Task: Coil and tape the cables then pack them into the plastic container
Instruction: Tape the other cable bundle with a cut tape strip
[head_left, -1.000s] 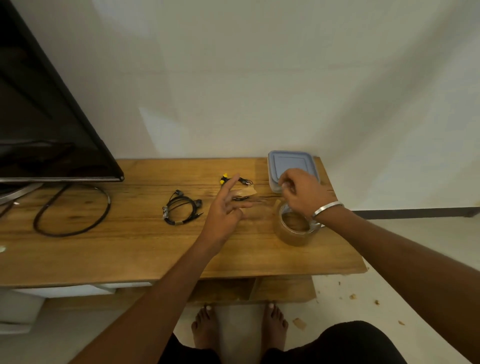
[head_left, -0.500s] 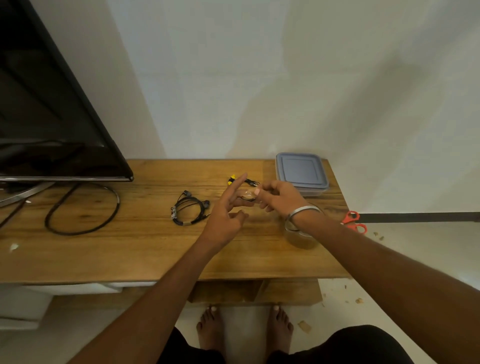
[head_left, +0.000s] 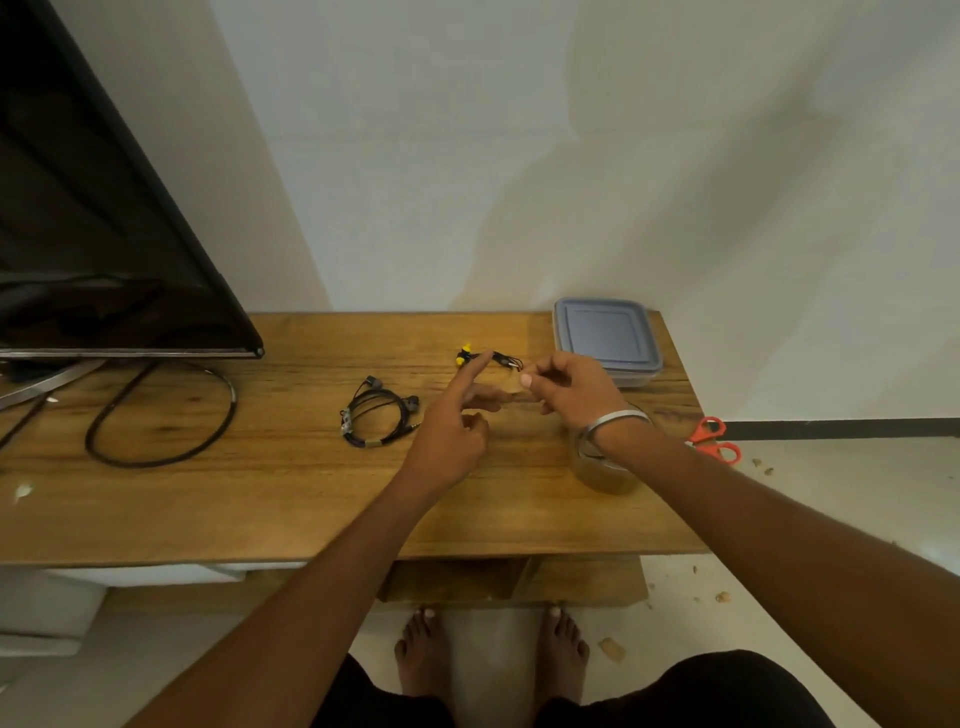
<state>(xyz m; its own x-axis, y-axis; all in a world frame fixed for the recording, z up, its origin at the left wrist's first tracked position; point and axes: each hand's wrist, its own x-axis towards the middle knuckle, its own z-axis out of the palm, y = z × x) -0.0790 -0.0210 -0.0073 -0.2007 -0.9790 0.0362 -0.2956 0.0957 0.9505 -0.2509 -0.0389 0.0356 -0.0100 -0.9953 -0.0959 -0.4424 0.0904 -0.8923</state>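
Both hands raised over surface (head_left: 260, 499), short tape strip (head_left: 511, 396) stretched between them: left hand (head_left: 452, 436) and right hand (head_left: 569, 387) each pinch 1 end. Yellow-plug cable (head_left: 488, 357) lies just beyond fingertips, long axis left-right, nearer left hand. Container (head_left: 605, 338) lidded, far right.

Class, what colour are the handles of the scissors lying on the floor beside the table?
Orange-red, seen in the head view: scissors.

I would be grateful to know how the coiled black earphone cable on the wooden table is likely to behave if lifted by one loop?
The coiled black earphone cable looks thin, so it is probably light and floppy. What looks like tape binds it in two places, so the loops should mostly hold together. The loose earbud ends would likely dangle and swing.
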